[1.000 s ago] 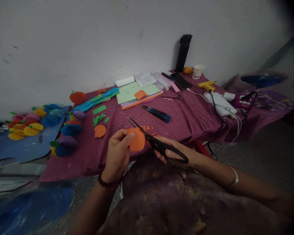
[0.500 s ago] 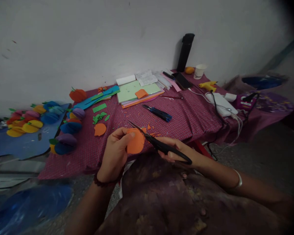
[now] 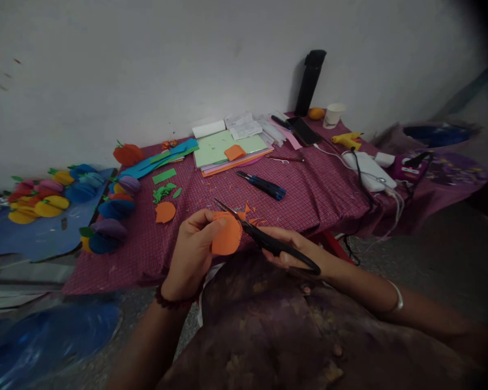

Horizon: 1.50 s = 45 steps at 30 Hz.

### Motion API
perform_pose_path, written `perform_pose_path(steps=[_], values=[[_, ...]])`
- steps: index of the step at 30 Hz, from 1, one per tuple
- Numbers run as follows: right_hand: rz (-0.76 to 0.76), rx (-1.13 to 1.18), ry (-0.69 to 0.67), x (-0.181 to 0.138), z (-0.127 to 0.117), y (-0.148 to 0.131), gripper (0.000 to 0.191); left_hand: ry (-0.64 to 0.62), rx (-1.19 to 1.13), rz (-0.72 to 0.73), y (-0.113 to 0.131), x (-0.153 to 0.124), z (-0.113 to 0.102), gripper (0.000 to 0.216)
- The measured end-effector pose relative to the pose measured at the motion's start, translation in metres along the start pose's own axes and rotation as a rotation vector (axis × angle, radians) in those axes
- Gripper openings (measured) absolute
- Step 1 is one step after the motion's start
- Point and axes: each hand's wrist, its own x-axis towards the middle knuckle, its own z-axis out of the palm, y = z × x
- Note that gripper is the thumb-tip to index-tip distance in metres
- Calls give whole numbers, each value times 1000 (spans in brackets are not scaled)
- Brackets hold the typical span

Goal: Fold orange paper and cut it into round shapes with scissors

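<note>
Over the table (image 3: 309,189) at six o'clock, the left hand (image 3: 192,259) pinches orange paper (image 3: 226,238), best turned smoothly into scissors (image 3: 274,245) the right hand (image 3: 299,241) grips.

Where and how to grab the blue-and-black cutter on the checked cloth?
Probably by its thick handle, from above on the right: the cutter lies flat, handle end right and near, slimmer tip left and far. The right hand, nearest that end, holds black scissors.
</note>
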Motion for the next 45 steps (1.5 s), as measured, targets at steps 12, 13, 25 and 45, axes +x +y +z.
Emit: perform_pose_path(steps=[12,13,25,45], values=[[-16,-5,0,-3,1,-3,71,-22,-22,-44,5,1,-2,25],[-11,-4,-4,-3,1,-3,71,-31,-16,-52,6,1,-2,24],[21,18,-22,-7,-5,-2,66,-117,7,-108,7,3,-7,21],[60,31,-26,-8,-7,-7,67,-159,52,-180,-5,8,-5,19]])
